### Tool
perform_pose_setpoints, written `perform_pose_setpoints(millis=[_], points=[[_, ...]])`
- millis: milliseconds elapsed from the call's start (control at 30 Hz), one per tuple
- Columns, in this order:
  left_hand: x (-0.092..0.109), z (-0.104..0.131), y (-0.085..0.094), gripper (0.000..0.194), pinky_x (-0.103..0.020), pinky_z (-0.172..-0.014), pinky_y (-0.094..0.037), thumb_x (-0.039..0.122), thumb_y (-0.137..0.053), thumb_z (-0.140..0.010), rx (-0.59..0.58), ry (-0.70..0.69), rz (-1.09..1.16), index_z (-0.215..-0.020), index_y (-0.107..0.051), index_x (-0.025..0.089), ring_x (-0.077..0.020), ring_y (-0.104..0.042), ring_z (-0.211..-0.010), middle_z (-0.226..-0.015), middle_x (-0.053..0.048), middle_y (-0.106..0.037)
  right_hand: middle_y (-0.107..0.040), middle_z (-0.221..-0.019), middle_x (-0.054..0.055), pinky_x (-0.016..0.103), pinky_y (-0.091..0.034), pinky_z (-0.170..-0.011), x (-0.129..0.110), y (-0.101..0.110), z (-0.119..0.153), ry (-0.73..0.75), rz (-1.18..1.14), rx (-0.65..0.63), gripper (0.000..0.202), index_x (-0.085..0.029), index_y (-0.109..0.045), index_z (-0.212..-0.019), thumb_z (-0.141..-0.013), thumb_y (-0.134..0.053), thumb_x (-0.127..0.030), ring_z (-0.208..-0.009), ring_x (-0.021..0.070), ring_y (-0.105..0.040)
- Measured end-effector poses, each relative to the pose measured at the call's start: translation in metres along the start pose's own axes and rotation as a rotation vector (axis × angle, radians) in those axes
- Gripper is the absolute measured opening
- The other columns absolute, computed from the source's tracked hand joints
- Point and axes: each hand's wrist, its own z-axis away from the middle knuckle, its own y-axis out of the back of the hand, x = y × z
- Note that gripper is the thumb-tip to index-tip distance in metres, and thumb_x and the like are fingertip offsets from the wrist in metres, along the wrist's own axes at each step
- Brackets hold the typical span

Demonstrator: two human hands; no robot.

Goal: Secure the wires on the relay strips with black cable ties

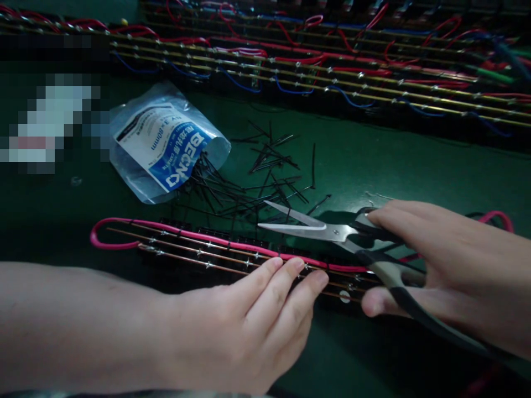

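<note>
A black strip assembly (pixel 174 272) with thin copper-coloured rods lies across the lower middle. Along its upper side runs a pink-red wire (pixel 215 241), looped back at the left end and bound by black ties. My left hand (pixel 265 320) rests over the rods, its extended fingertips touching them near the wire. In my right hand (pixel 448 260) are scissors (pixel 338 233) with dark and grey handles. Their blades are parted and point left, just above the wire and beyond my left fingertips.
A clear plastic bag (pixel 166 143) with a blue-and-white label lies at the upper left, black cable ties (pixel 274 157) spilling from its mouth. Longer wired assemblies (pixel 298 69) with red and blue wires span the back of the green table (pixel 373 155). A pixelated patch covers the far left.
</note>
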Motion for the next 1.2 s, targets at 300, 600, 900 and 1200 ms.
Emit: perform_pose_setpoints(millis=[300, 600, 900, 1200], points=[[0.004, 0.000, -0.001, 0.037, -0.041, -0.106, -0.056, 0.027, -0.048, -0.103, 0.008, 0.044, 0.010, -0.128, -0.071, 0.012, -0.0317, -0.066, -0.125, -0.140, -0.014, -0.066, -0.066, -0.083, 0.008, 0.049, -0.052, -0.067, -0.001, -0.010, -0.002, -0.012, -0.032, -0.128, 0.062, -0.027, -0.062, -0.080, -0.050, -0.074, -0.079, -0.075, 0.0314, -0.062], [-0.006, -0.001, 0.000, 0.036, -0.040, -0.100, -0.060, 0.023, -0.048, -0.102, 0.001, -0.059, 0.024, -0.125, -0.071, 0.009, -0.0315, -0.069, -0.120, -0.136, -0.016, -0.067, -0.065, -0.081, 0.007, 0.044, -0.049, -0.062, -0.005, -0.014, 0.002, 0.033, -0.132, -0.153, 0.060, -0.027, -0.060, -0.078, -0.054, -0.075, -0.080, -0.071, 0.0284, -0.059], [-0.018, 0.001, -0.005, 0.030, -0.040, -0.103, -0.060, 0.025, -0.054, -0.096, 0.165, -0.091, 0.248, -0.111, -0.078, 0.014, -0.0315, -0.067, -0.125, -0.133, -0.010, -0.071, -0.065, -0.077, 0.006, 0.041, -0.049, -0.057, -0.005, -0.014, 0.003, -0.010, -0.095, -0.249, 0.061, -0.028, -0.060, -0.076, -0.054, -0.071, -0.084, -0.066, 0.0269, -0.059], [-0.023, -0.004, -0.011, 0.033, -0.034, -0.118, -0.049, 0.017, -0.048, -0.100, 0.089, -0.140, 0.407, -0.116, -0.077, 0.013, -0.0225, -0.062, -0.132, -0.132, -0.006, -0.072, -0.067, -0.075, 0.005, 0.040, -0.050, -0.055, -0.012, -0.012, 0.009, -0.059, -0.009, -0.282, 0.051, -0.027, -0.059, -0.076, -0.058, -0.073, -0.073, -0.063, 0.0254, -0.061]])
